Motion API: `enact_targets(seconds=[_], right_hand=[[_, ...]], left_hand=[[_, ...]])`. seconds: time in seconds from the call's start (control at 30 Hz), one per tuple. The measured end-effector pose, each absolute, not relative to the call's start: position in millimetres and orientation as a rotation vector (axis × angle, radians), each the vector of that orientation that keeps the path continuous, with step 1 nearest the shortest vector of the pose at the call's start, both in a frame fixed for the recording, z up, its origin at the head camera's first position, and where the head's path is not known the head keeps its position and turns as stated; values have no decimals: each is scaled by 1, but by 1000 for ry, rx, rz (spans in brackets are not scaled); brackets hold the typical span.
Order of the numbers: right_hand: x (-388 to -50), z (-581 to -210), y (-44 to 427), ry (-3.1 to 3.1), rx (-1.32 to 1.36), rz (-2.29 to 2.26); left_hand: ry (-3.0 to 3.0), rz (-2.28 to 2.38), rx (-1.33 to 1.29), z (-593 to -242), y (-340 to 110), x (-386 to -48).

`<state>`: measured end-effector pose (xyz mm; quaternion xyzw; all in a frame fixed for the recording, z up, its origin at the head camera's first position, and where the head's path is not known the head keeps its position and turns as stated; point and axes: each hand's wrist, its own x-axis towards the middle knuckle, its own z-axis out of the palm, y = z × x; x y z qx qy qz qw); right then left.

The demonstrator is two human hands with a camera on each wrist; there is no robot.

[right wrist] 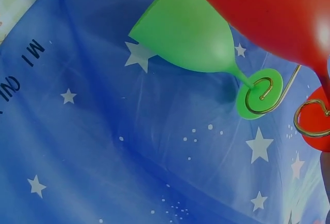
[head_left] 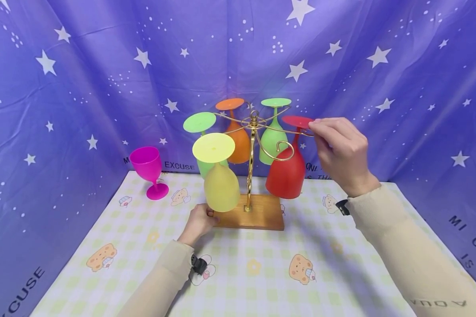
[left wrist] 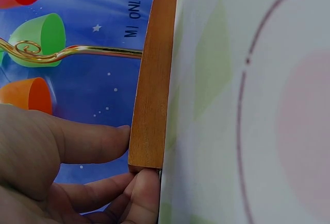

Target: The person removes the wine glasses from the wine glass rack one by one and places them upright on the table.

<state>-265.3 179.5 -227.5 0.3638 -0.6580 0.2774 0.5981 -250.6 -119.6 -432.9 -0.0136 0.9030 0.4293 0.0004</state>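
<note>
A gold metal rack on a wooden base carries upside-down plastic goblets by their feet. My right hand pinches the rim of the foot of a red goblet, which hangs bowl down at the rack's right. In the right wrist view, a curled hook lies against the red foot. My left hand grips the left end of the base; in the left wrist view the thumb lies on its top face and the other fingers are at its end and underside.
Also hanging are a yellow goblet, an orange one and two green ones, at left and back right. A bare hook curls at front right. Upright at the table's left stands a magenta goblet. A starry curtain surrounds the table.
</note>
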Motion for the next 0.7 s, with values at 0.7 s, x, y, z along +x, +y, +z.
enact_targets(seconds=[0.7], right_hand=[[-285,-217,180,-1746,773,550]], left_hand=[[2854,1342,-39,-435,-122,-251]])
